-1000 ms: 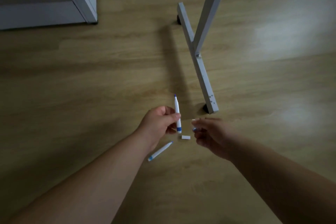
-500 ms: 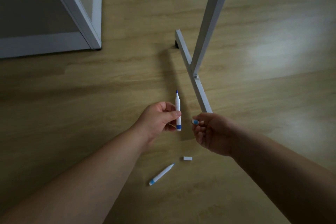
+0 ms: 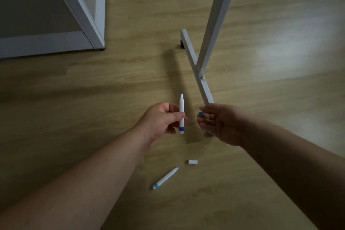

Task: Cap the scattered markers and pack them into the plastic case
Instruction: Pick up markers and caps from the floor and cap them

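Both hands have lifted clear of the floor, left hand pinching an uncapped blue marker tip-up, right hand closed on its blue-ended cap just beside it, so capping looks imminent; a second marker and loose white cap lie below, no case in view.

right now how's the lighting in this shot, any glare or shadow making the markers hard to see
Head view: dim overall; a bright glare patch washes the floor at upper right, clear of the markers. The stand throws a dark shadow toward the held marker, still readable. The floor marker and loose cap show clearly. Wide-angle bending at the edges.
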Action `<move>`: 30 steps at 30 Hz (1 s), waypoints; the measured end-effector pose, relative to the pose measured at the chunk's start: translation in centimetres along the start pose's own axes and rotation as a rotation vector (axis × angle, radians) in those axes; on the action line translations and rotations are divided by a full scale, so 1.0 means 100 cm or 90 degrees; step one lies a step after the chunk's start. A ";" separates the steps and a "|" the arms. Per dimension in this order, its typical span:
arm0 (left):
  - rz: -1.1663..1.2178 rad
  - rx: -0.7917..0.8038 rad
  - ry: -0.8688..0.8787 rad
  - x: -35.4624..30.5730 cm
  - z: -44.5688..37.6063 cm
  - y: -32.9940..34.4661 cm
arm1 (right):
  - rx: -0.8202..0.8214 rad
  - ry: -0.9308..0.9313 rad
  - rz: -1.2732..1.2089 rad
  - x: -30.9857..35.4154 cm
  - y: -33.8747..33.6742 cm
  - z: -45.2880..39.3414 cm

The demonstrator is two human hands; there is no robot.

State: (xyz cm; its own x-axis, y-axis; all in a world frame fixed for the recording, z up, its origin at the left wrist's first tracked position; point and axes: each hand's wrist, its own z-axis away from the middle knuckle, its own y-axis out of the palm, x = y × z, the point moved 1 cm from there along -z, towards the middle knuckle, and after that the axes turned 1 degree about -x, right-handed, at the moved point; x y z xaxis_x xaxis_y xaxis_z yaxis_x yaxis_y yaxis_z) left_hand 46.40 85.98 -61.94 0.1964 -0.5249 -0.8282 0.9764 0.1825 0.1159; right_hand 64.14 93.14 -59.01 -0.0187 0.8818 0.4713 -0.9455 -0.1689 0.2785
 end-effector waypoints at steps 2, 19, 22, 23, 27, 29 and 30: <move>0.003 -0.002 -0.001 -0.001 0.000 0.000 | -0.003 0.017 -0.001 0.000 0.000 -0.002; -0.046 -0.027 -0.046 0.011 -0.001 -0.013 | 0.000 0.065 0.013 -0.001 0.003 -0.008; -0.046 -0.026 -0.058 0.019 0.001 -0.017 | -0.001 0.071 0.019 -0.006 0.002 -0.010; -0.039 -0.026 -0.058 0.020 0.001 -0.017 | -0.003 0.069 0.021 -0.006 0.003 -0.010; -0.126 -0.057 -0.056 0.034 0.000 -0.024 | -0.011 0.061 0.032 -0.015 0.005 -0.011; -0.316 -0.088 -0.052 0.055 0.000 -0.030 | -0.007 0.061 0.041 -0.017 0.005 -0.011; -0.419 -0.097 -0.056 0.067 0.001 -0.033 | -0.008 0.061 0.046 -0.018 0.004 -0.012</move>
State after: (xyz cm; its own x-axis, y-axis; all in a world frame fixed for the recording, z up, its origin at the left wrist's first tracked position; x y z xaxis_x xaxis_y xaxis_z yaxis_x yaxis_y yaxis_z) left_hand 44.54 81.74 -67.84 -0.4211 -0.6309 -0.6517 0.8729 -0.0866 -0.4802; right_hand 63.36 92.01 -60.74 -0.1179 0.9057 0.4072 -0.9444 -0.2290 0.2359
